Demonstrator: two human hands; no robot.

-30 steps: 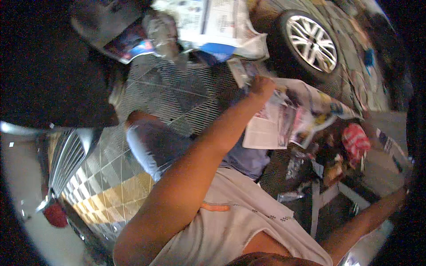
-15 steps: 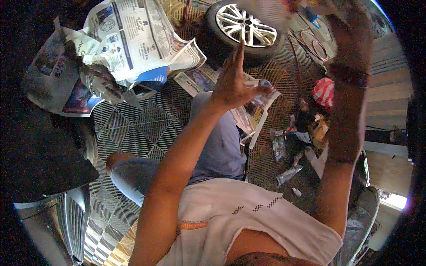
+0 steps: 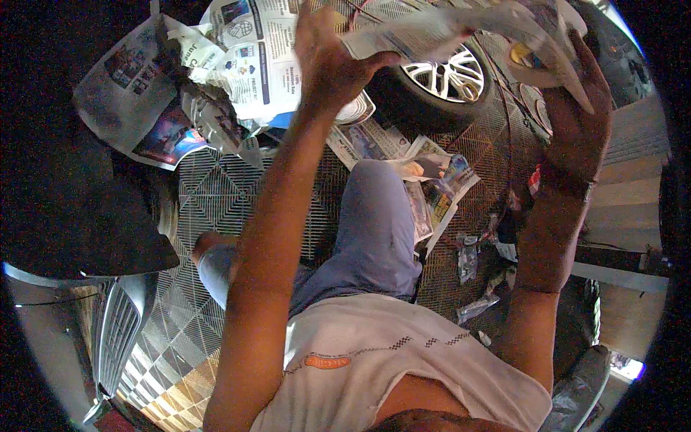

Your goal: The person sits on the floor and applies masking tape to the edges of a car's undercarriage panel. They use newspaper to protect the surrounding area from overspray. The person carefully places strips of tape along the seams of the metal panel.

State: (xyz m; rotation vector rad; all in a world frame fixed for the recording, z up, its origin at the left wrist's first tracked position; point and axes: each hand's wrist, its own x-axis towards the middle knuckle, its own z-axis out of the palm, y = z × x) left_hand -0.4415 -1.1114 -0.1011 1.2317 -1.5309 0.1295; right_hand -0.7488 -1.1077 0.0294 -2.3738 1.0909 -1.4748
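Both hands (image 3: 327,61) (image 3: 576,122) hold up a newspaper sheet (image 3: 461,25) above a wheel (image 3: 439,79).

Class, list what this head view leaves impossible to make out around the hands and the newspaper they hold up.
- Newspaper sheet: motion-blurred, top cut by the picture's rim.
- Right hand: fingertips hidden behind the sheet.
- Left hand: grip partly hidden by paper.
- Car wheel: upper part covered by the sheet.
- Floor scraps: too small to identify.

The head camera looks steeply down from close above (fisheye, edges bending) over the raised forearms and tiled floor (image 3: 216,209).
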